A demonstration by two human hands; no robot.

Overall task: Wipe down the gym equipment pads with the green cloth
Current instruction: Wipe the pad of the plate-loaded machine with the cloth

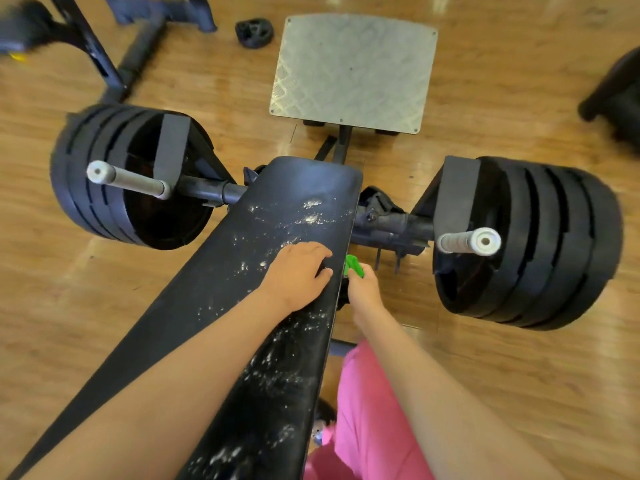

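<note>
A long black pad (207, 296) runs from the bottom left up to the middle of the head view, speckled with white foam or powder. My left hand (298, 271) rests on top of it near its right edge, fingers curled over that edge. My right hand (363, 289) is just beside the pad's right side, below the edge, and grips the green cloth (354, 265). Only a small bunched bit of the cloth shows above my fingers, touching the pad's side edge.
Stacked black weight plates (114, 174) hang left and more plates (540, 244) right of the pad, each with a silver bar end. A metal foot plate (353, 71) lies ahead on the wooden floor. My pink trouser leg (367, 417) is at the pad's right.
</note>
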